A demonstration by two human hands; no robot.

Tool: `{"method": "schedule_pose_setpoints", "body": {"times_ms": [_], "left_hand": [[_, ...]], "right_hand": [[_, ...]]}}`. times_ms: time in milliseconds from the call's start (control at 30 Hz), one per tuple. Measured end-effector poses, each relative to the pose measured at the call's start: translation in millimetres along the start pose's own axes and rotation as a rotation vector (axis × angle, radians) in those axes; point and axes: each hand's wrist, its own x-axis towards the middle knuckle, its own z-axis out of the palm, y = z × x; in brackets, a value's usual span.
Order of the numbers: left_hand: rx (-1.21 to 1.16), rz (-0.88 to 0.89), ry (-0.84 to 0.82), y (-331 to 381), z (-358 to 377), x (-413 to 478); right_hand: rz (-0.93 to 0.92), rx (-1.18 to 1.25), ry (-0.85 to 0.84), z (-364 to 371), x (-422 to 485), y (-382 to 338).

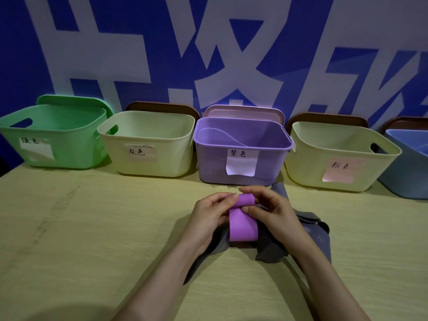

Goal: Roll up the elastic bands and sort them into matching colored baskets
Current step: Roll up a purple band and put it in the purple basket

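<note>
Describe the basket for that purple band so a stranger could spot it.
Look along the back of the table, under the blue wall. The purple basket sits mid-row, straight beyond the purple band. It alone is purple, flanked by two cream baskets, with a white label curling off its front.

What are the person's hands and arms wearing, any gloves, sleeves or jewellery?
Nothing that shows. The left hand and right hand are bare, without gloves, rings or a watch, and both forearms are uncovered; no sleeve comes into view.
</note>
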Motion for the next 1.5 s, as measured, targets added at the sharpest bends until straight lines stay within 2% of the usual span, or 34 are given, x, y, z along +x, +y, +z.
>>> {"method": "schedule_pose_setpoints", "body": {"times_ms": [133,367,800,933,1033,1500], "left_hand": [[-0.08,0.012,0.059,2.8,-0.5,1.2],[0.003,0.076,0.114,2.2,-0.7,-0.9],[0.113,0.177,-0.018,8.6,1.2,-7.5],[0.13,0.085,-0.043,4.8,4.1,-6.8],[0.121,0.046,-0.077,3.8,3.1,-5.9],[0.088,0.038,-0.01,7.0,2.9,-6.3]], "right_hand": [[0.087,0.066,-0.072,0.8,-0.2,1.5],[0.135,0.073,-0.036,3.7,1.3,1.7],[0.133,0.267,0.026,3.7,-0.9,-1.1],[0.134,0.335,0.08,0.3,0.8,0.4],[0.101,0.306,0.119,-1.8,1.7,1.3],[0.052,0.174,0.038,-3.8,-0.7,-0.3]]}}
